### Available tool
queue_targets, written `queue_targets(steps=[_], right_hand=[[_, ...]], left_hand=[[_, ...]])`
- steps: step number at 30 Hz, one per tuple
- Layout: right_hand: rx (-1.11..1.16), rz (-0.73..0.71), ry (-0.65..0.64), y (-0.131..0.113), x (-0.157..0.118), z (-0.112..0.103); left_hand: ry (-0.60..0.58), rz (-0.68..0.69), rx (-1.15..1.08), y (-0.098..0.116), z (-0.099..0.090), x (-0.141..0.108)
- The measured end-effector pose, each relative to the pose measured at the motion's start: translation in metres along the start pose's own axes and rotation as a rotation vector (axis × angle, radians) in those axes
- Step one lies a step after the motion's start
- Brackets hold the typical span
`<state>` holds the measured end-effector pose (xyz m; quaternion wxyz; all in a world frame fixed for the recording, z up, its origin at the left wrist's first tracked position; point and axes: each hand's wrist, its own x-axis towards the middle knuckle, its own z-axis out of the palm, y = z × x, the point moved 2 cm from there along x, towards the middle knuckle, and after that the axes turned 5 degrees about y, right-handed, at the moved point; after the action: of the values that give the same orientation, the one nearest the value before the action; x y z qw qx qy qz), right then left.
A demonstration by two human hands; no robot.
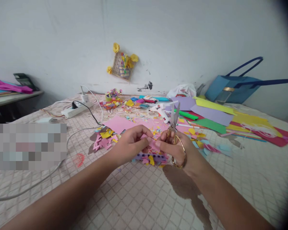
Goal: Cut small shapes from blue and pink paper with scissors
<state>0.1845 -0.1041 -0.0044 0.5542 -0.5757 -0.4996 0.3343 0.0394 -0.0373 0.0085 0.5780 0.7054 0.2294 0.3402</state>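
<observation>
Between my two hands is a small piece of pink paper (154,144). My left hand (133,143) pinches its left side with thumb and fingers. My right hand (176,147) grips the paper's right edge with thumb and fingertips. A pair of gold-handled scissors (174,123) also hangs in my right hand, blades pointing up and away from the paper. Just below the hands lies a purple strip with dark dots (162,157), partly covered by yellow and pink scraps. A larger pink sheet (118,124) lies behind my left hand.
A white glue gun (160,111) lies behind the scissors. Coloured paper sheets (211,115) spread to the right, near a blue bag (232,88). At left are a power strip (78,109) and a white cable (60,164). Pink cut pieces (103,142) lie left of my hands.
</observation>
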Motion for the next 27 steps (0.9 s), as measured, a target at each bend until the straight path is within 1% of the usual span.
queue_targets(steps=[7,12,17,22,24,27], right_hand=[[0.087,0.032,0.021,-0.0016,-0.0014,-0.0001],[0.057,0.03,0.053,-0.003,-0.002,-0.0001],[0.056,0.023,0.031,-0.0023,-0.0025,0.0004],[0.074,0.067,-0.004,-0.0052,-0.0052,0.0013],[0.062,0.06,-0.002,-0.0066,-0.0059,0.0011],[0.006,0.021,0.006,-0.0071,-0.0056,0.0002]], left_hand=[[-0.012,-0.012,0.012,0.0006,-0.0023,0.0004],[-0.041,0.004,-0.021,0.0012,-0.0023,-0.0003],[-0.065,-0.002,-0.055,-0.0017,-0.0025,0.0005],[-0.081,-0.047,-0.083,-0.0041,-0.0021,0.0014],[-0.082,-0.072,-0.063,-0.005,-0.0012,0.0017],[-0.128,-0.133,-0.023,-0.006,0.0011,0.0021]])
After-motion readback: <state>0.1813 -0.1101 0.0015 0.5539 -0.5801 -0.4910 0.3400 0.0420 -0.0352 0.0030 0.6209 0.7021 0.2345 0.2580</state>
